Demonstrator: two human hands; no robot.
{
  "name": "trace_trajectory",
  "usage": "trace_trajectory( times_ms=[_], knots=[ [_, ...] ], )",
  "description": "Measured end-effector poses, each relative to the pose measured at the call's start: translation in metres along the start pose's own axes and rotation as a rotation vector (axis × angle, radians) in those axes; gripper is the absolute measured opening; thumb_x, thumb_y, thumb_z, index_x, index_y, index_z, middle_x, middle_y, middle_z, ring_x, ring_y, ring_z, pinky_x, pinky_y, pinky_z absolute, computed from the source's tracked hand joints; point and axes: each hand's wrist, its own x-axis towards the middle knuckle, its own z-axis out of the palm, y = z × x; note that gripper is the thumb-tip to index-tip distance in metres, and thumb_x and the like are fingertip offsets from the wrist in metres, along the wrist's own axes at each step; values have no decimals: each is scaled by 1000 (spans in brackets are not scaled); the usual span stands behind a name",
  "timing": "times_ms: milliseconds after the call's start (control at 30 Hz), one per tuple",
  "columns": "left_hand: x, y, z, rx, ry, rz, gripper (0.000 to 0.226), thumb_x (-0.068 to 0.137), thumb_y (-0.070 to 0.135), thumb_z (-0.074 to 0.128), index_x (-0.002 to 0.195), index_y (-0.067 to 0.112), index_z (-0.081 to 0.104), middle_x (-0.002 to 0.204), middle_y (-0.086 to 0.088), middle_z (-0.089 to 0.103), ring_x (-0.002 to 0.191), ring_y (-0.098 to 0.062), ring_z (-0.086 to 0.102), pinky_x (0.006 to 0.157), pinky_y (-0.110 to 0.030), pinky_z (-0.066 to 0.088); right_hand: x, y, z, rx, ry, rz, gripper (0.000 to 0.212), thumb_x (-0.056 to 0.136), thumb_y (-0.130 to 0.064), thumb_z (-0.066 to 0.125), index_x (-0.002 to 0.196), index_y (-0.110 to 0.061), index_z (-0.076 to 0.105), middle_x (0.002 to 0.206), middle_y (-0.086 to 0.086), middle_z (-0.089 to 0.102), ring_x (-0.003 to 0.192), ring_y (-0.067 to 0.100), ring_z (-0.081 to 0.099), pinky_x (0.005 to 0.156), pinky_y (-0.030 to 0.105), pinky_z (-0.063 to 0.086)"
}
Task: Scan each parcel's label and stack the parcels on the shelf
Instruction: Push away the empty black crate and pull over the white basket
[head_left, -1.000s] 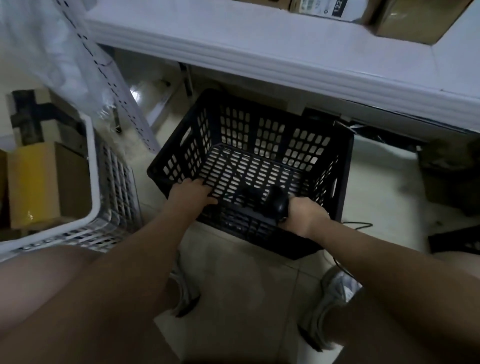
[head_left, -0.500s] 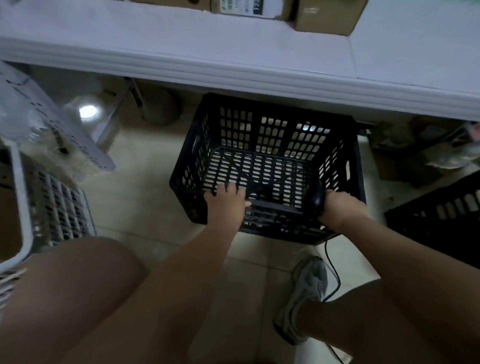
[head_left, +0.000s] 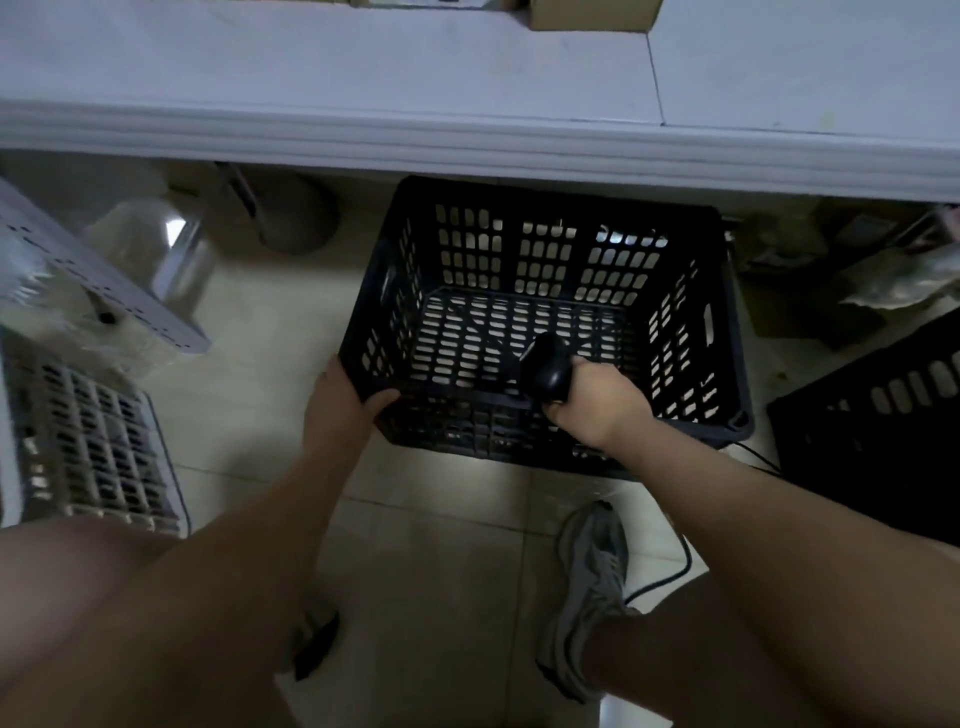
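We take the slotted black crate (head_left: 550, 208), standing on the pale tiled floor (head_left: 441, 571), as our mark. Left of it, well apart, we see a white lattice crate (head_left: 93, 457). Farther back on that side a perforated grey metal rail (head_left: 93, 280) lies at a slant, with clear plastic wrap (head_left: 150, 249) beside it. Behind the crate's left corner a round grey bin (head_left: 296, 213) sits in shadow. Right of the crate stands a second black crate (head_left: 883, 415), with crumpled plastic (head_left: 904, 280) behind it. Nearer us than the crate, a grey shoe (head_left: 592, 587) rests on the tiles, a black cable (head_left: 670, 577) looping just beside it.
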Motion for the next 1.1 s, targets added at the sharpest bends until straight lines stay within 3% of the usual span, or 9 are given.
trace_trajectory(
  times_ms=[133,267,367,500,600,767,867,967,1100],
  knots=[
    [5,21,15,-25,21,110,49,84,23,72,126,3,55,115,-18,65,107,-36,59,78,-35,43,4,14,-11,71,99,83,39,86,-32,63,117,-11,56,110,13,67,104,36,62,81,40,53],
    [12,60,44,-174,-72,147,37,89,12,65,123,4,56,108,-11,67,94,-27,64,82,-29,49,10,39,-24,119,134,145,39,84,-29,65,116,-9,56,111,16,66,103,36,61,78,38,51],
    [18,102,68,-325,-155,119,30,91,-2,58,118,-5,47,94,-10,57,74,-11,53,61,-1,39,17,59,-32,133,126,177,39,83,-29,66,115,-10,57,113,15,63,102,36,60,78,39,50],
    [37,146,103,-439,-174,147,25,89,-3,60,106,5,43,91,-8,56,74,-9,54,62,-9,41,26,77,-37,125,126,231,35,85,-27,64,115,-10,57,107,13,66,96,34,62,69,32,45],
    [55,167,121,-458,-181,165,30,91,4,61,118,-2,48,95,-12,59,81,-16,58,64,-7,40,31,83,-37,96,94,224,31,87,-23,62,114,-10,56,103,12,67,94,32,63,65,29,41],
    [69,180,122,-456,-294,210,41,91,3,60,130,0,47,115,-19,61,100,-23,61,85,-20,43,41,65,-39,96,109,195,31,85,-22,62,115,-12,57,102,9,66,95,31,62,67,30,41],
    [62,160,95,-405,-244,232,40,90,3,60,128,-2,49,114,-21,60,102,-28,60,86,-22,42,44,39,-37,97,126,139,32,85,-24,63,113,-11,57,104,12,67,97,34,62,69,31,43],
    [49,116,52,-331,-173,261,34,89,8,63,121,2,56,108,-12,60,100,-26,60,87,-25,42,45,1,-32,112,121,83,36,84,-28,66,114,-11,57,106,13,67,100,35,62,76,35,50],
    [18,41,-18,-99,-94,326,33,93,16,60,124,6,56,119,-10,58,110,-23,55,93,-26,38,40,-73,-12,264,116,-31,29,81,-21,68,107,-10,59,102,14,68,100,34,63,76,32,48]
  ],
)
